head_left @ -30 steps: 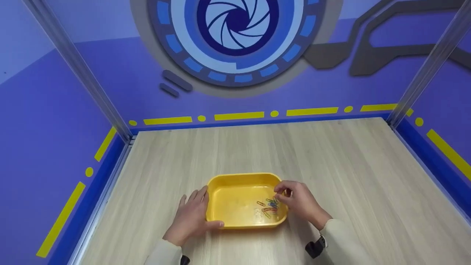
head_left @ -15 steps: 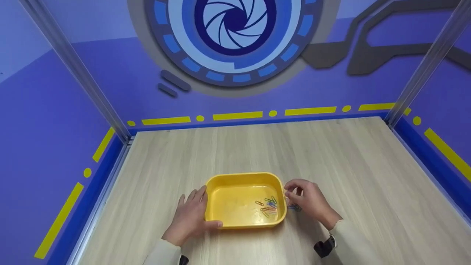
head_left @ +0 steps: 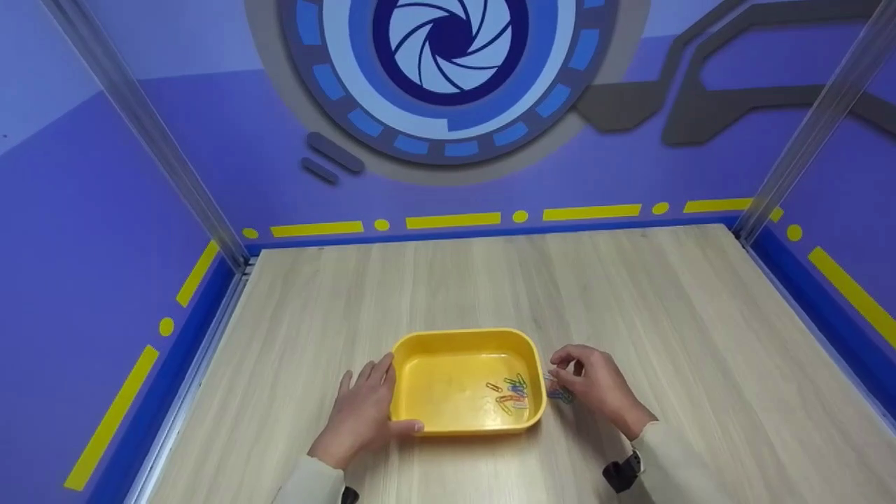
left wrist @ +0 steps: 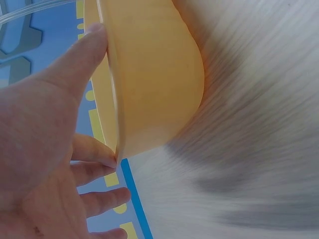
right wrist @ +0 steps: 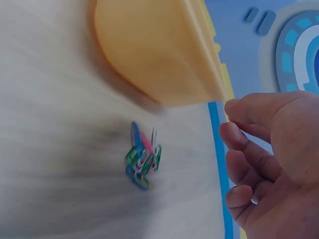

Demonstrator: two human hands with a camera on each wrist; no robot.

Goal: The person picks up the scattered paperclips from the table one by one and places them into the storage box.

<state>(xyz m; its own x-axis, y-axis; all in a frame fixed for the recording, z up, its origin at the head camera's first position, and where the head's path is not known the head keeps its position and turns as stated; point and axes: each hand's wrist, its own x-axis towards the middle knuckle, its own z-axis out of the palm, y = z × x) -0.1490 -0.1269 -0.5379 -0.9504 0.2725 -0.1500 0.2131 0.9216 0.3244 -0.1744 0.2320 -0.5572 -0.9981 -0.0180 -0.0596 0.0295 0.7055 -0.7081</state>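
A yellow plastic tray (head_left: pixel 448 341) sits on the wooden table, with several coloured paper clips (head_left: pixel 511 395) at its right end. My left hand (head_left: pixel 360 413) rests at the tray's left end, fingers spread. In the left wrist view its thumb lies over the rim of the tray (left wrist: pixel 154 74) and the index fingertip touches the rim's corner. Just outside the tray's right end, a small pile of paper clips (right wrist: pixel 143 157) lies on the table. My right hand (head_left: pixel 595 381) hovers beside that pile, fingers loosely curled, thumb close to the index finger, nothing visible between them.
The wooden table (head_left: pixel 462 287) is bounded by a back wall (head_left: pixel 455 199) and side walls in blue and purple with yellow marks. Metal posts (head_left: pixel 168 154) stand at the back corners.
My right hand has moved right, from over the tray's right end to beside the pile of paper clips outside it, which now shows. My left hand has stayed on the tray.
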